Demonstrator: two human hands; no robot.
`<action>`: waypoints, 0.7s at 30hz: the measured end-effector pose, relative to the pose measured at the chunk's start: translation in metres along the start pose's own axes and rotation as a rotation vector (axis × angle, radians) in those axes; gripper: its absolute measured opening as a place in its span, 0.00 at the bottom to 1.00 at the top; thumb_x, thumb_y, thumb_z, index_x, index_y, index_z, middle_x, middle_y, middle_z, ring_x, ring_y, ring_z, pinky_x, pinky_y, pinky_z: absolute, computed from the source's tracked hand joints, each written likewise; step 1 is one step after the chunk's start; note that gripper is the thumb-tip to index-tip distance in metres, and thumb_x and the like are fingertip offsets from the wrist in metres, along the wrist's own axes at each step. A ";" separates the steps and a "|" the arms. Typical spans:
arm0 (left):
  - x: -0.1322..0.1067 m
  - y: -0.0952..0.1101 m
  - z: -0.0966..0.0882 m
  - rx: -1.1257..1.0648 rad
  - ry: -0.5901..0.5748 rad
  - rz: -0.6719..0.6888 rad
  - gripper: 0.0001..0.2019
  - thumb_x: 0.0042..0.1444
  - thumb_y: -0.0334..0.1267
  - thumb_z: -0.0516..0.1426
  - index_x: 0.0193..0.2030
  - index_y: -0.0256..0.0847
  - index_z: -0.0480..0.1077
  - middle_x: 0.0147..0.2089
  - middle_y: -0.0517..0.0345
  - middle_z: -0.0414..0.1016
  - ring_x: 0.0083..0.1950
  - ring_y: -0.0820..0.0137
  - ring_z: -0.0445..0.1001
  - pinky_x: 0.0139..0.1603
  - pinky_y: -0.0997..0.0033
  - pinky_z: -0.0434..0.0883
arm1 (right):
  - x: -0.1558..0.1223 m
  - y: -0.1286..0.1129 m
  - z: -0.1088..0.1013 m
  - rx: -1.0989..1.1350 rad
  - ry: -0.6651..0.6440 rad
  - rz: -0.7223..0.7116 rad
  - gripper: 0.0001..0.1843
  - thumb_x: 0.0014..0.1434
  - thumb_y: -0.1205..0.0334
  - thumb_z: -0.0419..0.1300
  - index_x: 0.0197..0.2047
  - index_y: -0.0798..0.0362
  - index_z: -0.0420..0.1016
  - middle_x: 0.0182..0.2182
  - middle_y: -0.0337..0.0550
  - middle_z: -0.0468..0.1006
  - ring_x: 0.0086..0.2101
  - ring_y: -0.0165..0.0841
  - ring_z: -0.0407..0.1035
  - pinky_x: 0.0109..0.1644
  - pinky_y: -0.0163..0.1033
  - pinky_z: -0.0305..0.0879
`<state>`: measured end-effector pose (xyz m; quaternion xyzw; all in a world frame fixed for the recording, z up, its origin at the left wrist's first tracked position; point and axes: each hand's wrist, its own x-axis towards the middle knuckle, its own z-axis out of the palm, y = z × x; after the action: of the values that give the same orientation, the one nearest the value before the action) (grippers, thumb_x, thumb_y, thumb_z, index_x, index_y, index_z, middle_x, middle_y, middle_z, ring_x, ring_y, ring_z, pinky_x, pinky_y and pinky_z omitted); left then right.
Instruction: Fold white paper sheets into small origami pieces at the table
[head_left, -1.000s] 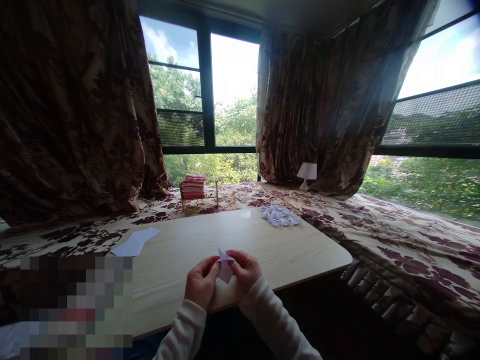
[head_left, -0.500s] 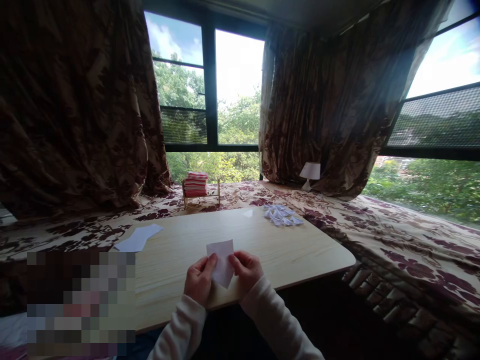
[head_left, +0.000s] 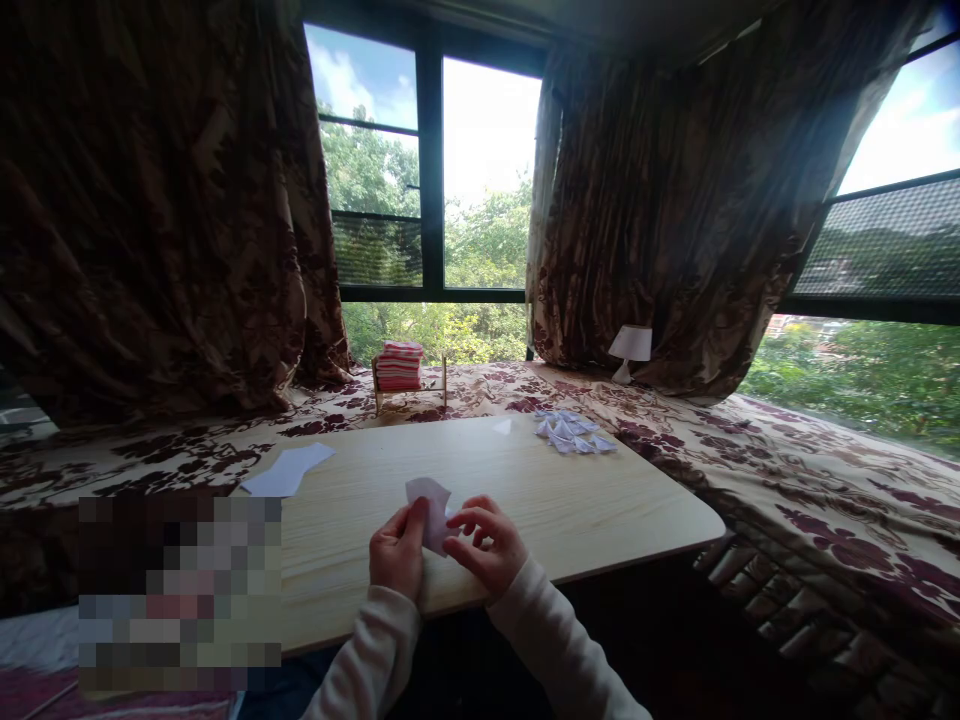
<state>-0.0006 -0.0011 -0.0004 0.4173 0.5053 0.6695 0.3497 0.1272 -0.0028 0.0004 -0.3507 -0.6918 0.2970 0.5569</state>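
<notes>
A small sheet of white paper (head_left: 433, 515) is held up over the near side of the table, its surface bent and tilted. My left hand (head_left: 400, 545) grips its left side, thumb lying on the face towards me. At the paper's right edge is my right hand (head_left: 491, 545), fingers apart and curved; whether the fingertips touch the sheet is hard to tell. Loose white sheets (head_left: 289, 470) lie at the table's left side. Towards the far right corner sits a cluster of folded white paper pieces (head_left: 574, 432).
The pale wooden table (head_left: 637, 510) has a rounded right corner. Behind it, on a floral cover (head_left: 495, 385), stand a small rack with folded red-and-white cloths (head_left: 399, 367) and a white lamp (head_left: 631, 345). A pixelated patch hides the lower left.
My right hand has loosened from the paper and its fingers have spread. The sheet has turned and bent in my left hand. The view has shifted slightly left.
</notes>
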 end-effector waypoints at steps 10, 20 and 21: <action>0.002 -0.005 0.005 -0.089 0.013 -0.033 0.18 0.39 0.43 0.61 0.35 0.34 0.68 0.22 0.62 0.69 0.20 0.75 0.67 0.21 0.75 0.67 | 0.000 0.011 -0.005 0.081 0.341 -0.041 0.01 0.48 0.66 0.58 0.27 0.53 0.71 0.31 0.40 0.66 0.23 0.25 0.61 0.21 0.31 0.58; 0.003 0.010 0.003 0.265 -0.228 0.122 0.32 0.38 0.33 0.60 0.54 0.42 0.58 0.49 0.49 0.66 0.42 0.66 0.70 0.38 0.66 0.71 | -0.001 0.005 -0.009 0.461 0.344 0.097 0.04 0.47 0.68 0.56 0.28 0.53 0.63 0.26 0.38 0.73 0.22 0.26 0.65 0.21 0.30 0.57; 0.005 0.013 0.001 0.356 -0.290 0.192 0.30 0.38 0.32 0.59 0.52 0.43 0.61 0.51 0.49 0.65 0.46 0.63 0.68 0.41 0.64 0.70 | -0.001 0.004 -0.010 0.461 0.333 0.089 0.03 0.46 0.69 0.55 0.27 0.53 0.63 0.24 0.37 0.72 0.21 0.26 0.64 0.22 0.31 0.58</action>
<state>-0.0026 0.0005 0.0134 0.6103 0.5179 0.5330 0.2742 0.1377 -0.0009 -0.0014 -0.2888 -0.4890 0.4087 0.7144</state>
